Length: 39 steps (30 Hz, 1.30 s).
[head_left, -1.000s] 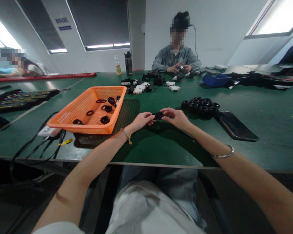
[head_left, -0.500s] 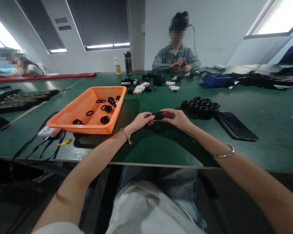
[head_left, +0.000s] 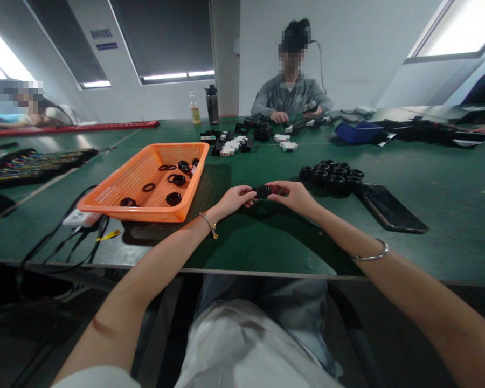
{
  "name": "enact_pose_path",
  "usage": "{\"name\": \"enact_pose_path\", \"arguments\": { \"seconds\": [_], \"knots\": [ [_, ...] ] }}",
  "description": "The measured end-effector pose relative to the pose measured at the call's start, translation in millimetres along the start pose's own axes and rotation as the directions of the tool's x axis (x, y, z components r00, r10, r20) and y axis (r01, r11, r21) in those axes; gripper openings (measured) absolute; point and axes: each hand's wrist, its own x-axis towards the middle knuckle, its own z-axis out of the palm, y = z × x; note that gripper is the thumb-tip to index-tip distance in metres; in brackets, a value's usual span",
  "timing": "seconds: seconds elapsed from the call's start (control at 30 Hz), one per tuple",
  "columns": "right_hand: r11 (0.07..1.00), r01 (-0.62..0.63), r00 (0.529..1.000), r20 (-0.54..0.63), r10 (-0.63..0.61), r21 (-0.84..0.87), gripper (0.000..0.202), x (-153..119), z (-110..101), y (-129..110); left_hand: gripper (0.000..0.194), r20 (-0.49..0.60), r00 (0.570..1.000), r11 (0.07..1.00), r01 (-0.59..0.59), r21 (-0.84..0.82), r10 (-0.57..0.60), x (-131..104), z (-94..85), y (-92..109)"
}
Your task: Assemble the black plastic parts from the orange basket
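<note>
A small black round plastic fitting (head_left: pixel 262 192) is held just above the green table, between my two hands. My left hand (head_left: pixel 237 199) pinches its left end with thumb and fingertips. From the right, my right hand (head_left: pixel 291 196) grips the other end with thumb and index finger. The fingers partly cover the fitting, so its exact shape is hard to make out. Left of my hands stands an orange basket (head_left: pixel 117 207) with several black nuts and rings inside. To the right, a cluster of black ring-shaped parts (head_left: pixel 333 178) sits on the table.
A phone (head_left: pixel 393 209) lies beside the black cluster. White and black pieces (head_left: pixel 234 145) lie farther back, near a blue bin (head_left: pixel 358 132). Cables (head_left: pixel 60 237) hang over the front edge at left. Across the table sits a person (head_left: pixel 291 97) in grey.
My hands and the fitting have barely moved. The person across has parted their hands, lowering one to the table and holding a dark object in the other.
</note>
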Motion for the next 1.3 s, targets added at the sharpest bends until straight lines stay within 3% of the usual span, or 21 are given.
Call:
{"name": "enact_pose_path", "arguments": {
  "seconds": [0.27,0.57,1.3],
  "knots": [
    [0.999,0.006,0.999,-0.038,-0.004,0.042,0.039,-1.0,2.3,-1.1,0.007,0.007,1.000,1.000,-0.010,-0.026,0.010,3.1,-2.0,-5.1],
    [0.995,0.039,0.999,-0.006,-0.039,0.090,0.040,-2.4,-0.8,-1.1,0.009,0.042,0.999,1.000,-0.007,-0.018,0.008,0.6,-1.1,-1.4],
    [1.000,-0.025,1.000,-0.005,0.025,0.018,0.032,0.7,1.2,1.6,0.004,0.029,1.000,1.000,-0.012,-0.009,0.012,2.0,-2.2,-4.5]
  ]
}}
